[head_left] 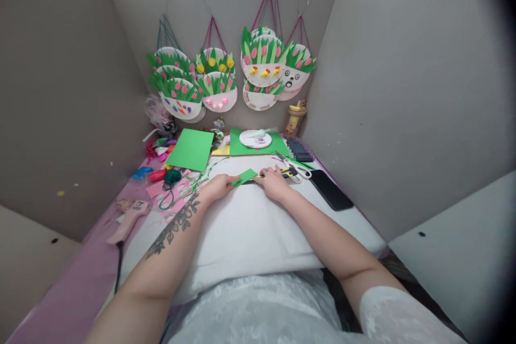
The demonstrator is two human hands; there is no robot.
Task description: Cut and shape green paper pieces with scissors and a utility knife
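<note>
Pinching the small green paper piece [244,176] between our left hand [220,186] and right hand [275,183] over the white pillow [250,226], we should keep it taut, fingertips near the edges; scissors [296,171] lie beside.

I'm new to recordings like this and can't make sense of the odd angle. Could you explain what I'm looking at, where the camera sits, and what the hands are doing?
There is no machine here: a person works with bare hands, and the single camera sits on their head, looking forward and down. The left hand and right hand rest on a white cushion, with a small green paper piece between them; the left hand seems to pinch it. Nearby lie scissors, a dark phone, a green sheet, a glue gun and a paper plate. Decorated paper-plate baskets hang on the back wall.
</note>
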